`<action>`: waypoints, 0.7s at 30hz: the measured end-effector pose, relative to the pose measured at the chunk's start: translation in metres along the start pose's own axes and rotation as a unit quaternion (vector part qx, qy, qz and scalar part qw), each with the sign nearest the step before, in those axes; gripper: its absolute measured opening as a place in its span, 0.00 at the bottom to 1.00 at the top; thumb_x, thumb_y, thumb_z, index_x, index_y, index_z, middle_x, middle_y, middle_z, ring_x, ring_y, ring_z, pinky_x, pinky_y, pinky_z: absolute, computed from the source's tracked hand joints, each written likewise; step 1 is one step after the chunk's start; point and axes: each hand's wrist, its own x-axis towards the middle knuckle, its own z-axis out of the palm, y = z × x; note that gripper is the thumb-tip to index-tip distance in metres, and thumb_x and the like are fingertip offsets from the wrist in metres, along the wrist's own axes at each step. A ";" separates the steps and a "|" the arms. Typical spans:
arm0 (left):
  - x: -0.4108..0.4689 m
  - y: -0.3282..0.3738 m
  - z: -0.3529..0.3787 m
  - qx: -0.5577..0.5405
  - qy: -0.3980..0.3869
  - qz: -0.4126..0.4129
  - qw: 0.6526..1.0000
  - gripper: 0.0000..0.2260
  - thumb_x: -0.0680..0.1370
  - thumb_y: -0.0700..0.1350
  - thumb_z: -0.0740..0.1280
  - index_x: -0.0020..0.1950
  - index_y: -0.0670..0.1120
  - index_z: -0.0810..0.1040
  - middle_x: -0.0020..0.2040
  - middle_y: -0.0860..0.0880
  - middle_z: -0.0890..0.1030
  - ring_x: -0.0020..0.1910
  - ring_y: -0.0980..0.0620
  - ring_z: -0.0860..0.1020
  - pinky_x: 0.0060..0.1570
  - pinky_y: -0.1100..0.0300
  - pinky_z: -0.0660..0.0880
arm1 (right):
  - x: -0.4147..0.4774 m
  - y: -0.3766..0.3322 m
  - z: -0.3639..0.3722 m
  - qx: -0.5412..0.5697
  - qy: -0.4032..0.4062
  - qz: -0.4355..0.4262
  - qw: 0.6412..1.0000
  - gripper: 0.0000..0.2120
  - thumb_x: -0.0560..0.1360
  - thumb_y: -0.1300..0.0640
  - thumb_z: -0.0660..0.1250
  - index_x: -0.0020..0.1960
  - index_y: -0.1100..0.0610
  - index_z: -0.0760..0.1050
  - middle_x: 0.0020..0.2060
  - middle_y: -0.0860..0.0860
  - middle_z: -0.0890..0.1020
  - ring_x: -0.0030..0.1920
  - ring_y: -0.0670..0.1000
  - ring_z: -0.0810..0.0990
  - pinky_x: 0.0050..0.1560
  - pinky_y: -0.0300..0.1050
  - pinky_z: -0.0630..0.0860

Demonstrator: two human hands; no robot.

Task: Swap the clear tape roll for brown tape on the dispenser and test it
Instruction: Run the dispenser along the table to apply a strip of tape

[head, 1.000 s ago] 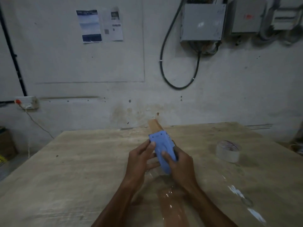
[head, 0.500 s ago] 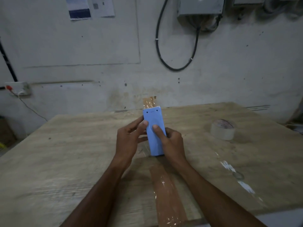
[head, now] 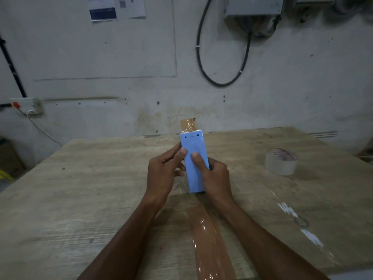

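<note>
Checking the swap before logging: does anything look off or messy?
The brown tape end above the blue dispenser's toothed edge is crinkled and ragged. A brown strip lies on the table, with whitish residue to its right.

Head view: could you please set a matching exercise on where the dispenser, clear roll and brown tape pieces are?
1. blue dispenser
2. clear tape roll
3. brown tape strip
4. brown tape end

A. alone on table, right side
B. stuck flat on table, nearest camera
C. gripped by left hand and right hand
D. pokes past the serrated edge

Pairs: 1-C, 2-A, 3-B, 4-D
</note>
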 end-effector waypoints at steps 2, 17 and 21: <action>0.000 -0.001 0.001 0.007 0.004 0.002 1.000 0.15 0.78 0.46 0.71 0.65 0.50 0.82 0.47 0.53 0.88 0.39 0.50 0.82 0.38 0.58 0.81 | 0.000 0.000 -0.001 0.005 0.000 -0.001 1.000 0.18 0.75 0.38 0.68 0.42 0.54 0.83 0.36 0.48 0.86 0.34 0.42 0.84 0.33 0.36 0.77; 0.055 0.053 0.007 -0.050 0.029 -0.098 0.994 0.10 0.77 0.46 0.73 0.50 0.40 0.85 0.45 0.44 0.86 0.42 0.48 0.85 0.40 0.58 0.80 | -0.003 -0.005 0.000 0.019 0.015 -0.015 1.000 0.21 0.73 0.41 0.72 0.30 0.53 0.75 0.24 0.44 0.79 0.25 0.39 0.76 0.26 0.32 0.67; 0.077 0.084 0.008 0.075 -0.077 -0.121 0.987 0.09 0.75 0.46 0.74 0.45 0.40 0.86 0.38 0.46 0.86 0.35 0.50 0.83 0.35 0.60 0.78 | -0.006 -0.007 -0.002 0.040 0.005 -0.020 0.999 0.21 0.74 0.44 0.72 0.28 0.51 0.71 0.20 0.41 0.74 0.22 0.38 0.73 0.25 0.30 0.64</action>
